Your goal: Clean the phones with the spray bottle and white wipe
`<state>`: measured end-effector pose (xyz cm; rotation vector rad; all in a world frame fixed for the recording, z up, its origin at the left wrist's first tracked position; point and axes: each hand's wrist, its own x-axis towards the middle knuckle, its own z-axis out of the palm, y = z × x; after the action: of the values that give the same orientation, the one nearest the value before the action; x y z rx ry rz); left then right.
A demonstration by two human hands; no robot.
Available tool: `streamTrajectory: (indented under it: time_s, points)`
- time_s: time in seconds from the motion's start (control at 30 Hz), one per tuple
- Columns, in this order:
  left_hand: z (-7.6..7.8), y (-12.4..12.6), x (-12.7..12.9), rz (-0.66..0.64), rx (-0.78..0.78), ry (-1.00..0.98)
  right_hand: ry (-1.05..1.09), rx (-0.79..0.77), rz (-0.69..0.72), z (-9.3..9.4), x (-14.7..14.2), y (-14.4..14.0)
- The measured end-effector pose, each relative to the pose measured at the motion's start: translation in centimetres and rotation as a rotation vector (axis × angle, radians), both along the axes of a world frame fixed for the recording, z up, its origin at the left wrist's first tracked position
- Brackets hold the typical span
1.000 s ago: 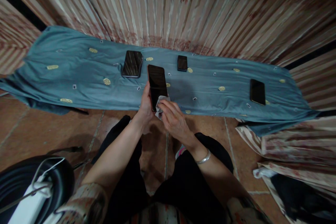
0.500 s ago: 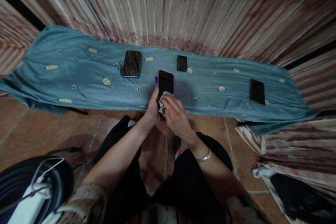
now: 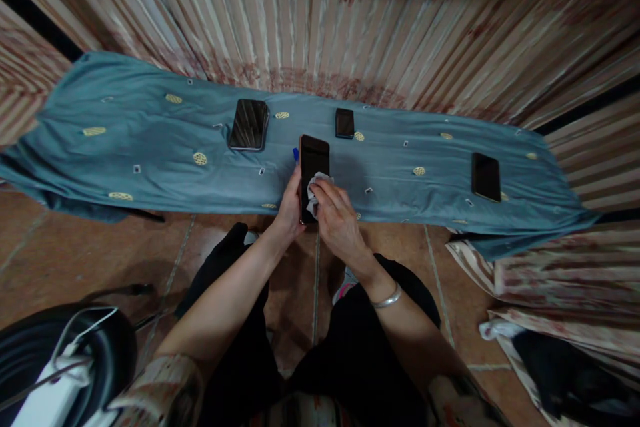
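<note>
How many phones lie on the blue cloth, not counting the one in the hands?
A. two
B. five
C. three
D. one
C: three dark phones lie on the blue cloth, one at the left, a small one in the middle and one at the right, while the left hand holds a fourth phone and the right hand presses a white cloth on it.

Blue-green cloth [image 3: 125, 140] with yellow dots lies spread before a striped curtain [image 3: 350, 20]. On it: large dark phone [image 3: 249, 125], small dark phone [image 3: 345, 123], another dark phone [image 3: 486, 177] far right. Tiled floor [image 3: 75, 247]; black tyre [image 3: 70, 353] bottom left.
</note>
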<state>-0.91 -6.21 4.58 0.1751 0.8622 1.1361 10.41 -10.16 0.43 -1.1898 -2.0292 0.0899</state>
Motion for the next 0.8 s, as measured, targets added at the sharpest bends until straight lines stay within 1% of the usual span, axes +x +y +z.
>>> streamTrajectory:
  time_s: [0.1, 0.23, 0.43, 0.6, 0.7, 0.8]
  points:
    - [-0.1, 0.3, 0.0, 0.019, 0.006, -0.014, 0.008, 0.014, -0.009, -0.1, 0.2, 0.2]
    - [-0.4, 0.8, -0.1, 0.021, 0.005, -0.033, 0.006, -0.007, -0.030, -0.2, 0.2, 0.5]
    - [-0.7, 1.7, -0.8, 0.041, 0.041, -0.061, 0.014, -0.023, -0.033, -0.4, -0.3, 0.6]
    - [-0.2, 2.5, -1.5, 0.091, 0.060, -0.051, 0.029, 0.025, 0.004, -0.5, -0.9, 0.1]
    - [0.2, 2.9, -1.8, 0.127, 0.064, -0.049, 0.045, 0.003, 0.016, -0.5, -1.2, -0.1]
    - [0.4, 3.2, -1.9, 0.118, 0.066, -0.035, 0.047, -0.001, 0.011, -0.4, -1.3, -0.1]
